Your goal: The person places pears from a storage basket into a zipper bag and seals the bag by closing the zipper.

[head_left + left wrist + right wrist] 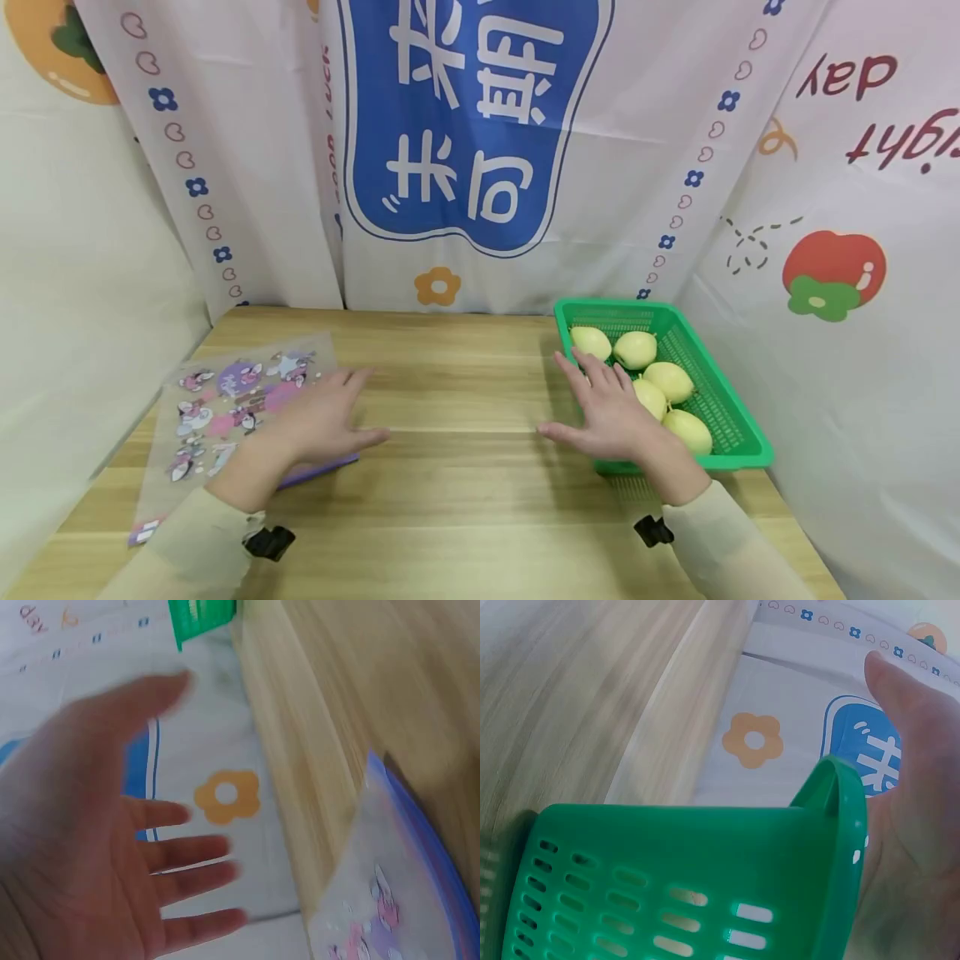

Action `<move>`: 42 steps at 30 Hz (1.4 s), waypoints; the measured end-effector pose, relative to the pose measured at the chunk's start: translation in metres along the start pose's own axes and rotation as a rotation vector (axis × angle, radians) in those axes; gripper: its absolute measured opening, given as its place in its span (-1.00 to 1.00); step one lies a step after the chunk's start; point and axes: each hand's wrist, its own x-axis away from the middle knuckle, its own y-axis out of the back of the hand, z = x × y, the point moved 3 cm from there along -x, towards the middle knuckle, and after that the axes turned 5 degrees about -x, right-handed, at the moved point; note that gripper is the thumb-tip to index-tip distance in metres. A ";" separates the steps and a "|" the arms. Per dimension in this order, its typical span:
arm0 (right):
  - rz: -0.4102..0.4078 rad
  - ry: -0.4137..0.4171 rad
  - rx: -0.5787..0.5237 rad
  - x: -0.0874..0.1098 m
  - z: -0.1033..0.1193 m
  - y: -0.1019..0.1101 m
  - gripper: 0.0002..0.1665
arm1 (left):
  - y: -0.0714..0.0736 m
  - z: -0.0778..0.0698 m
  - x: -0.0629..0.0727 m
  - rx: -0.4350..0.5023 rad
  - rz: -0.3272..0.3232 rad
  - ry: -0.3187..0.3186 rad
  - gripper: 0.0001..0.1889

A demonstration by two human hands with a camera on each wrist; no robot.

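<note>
Your left hand (318,421) is hovering over the clear cartoon-printed zip bag (243,379), which is lying flat at nine o'clock on the desk (450,475), probably for steadiness. Your right hand (611,412) is hovering beside the green plastic basket (727,460) at three o'clock, whose walls are likely keeping the pale pear-like fruits (669,382) from rolling. Both hands' fingers are standing apart, holding nothing.
</note>
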 end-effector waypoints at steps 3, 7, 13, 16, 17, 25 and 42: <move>-0.010 -0.002 -0.001 0.001 -0.003 0.003 0.32 | -0.001 0.015 0.001 0.065 0.063 -0.004 -0.20; -0.013 -0.005 -0.004 0.001 -0.004 0.006 0.30 | -0.008 0.035 0.006 0.113 0.141 -0.004 -0.64; -0.009 -0.011 -0.007 0.002 -0.005 0.006 0.30 | -0.026 0.053 0.016 0.156 0.269 0.057 -0.60; -0.008 -0.013 -0.014 0.001 -0.005 0.007 0.30 | -0.030 0.057 0.017 0.162 0.262 0.043 -0.64; -0.007 -0.013 -0.015 0.001 -0.005 0.007 0.30 | -0.030 0.057 0.017 0.157 0.259 0.036 -0.66; 0.006 -0.023 -0.029 0.001 -0.006 0.005 0.31 | -0.025 0.056 0.014 0.141 0.275 -0.052 -0.80; -0.015 -0.021 -0.041 -0.007 0.005 0.008 0.25 | 0.000 0.026 -0.028 0.057 -0.024 -0.032 -0.89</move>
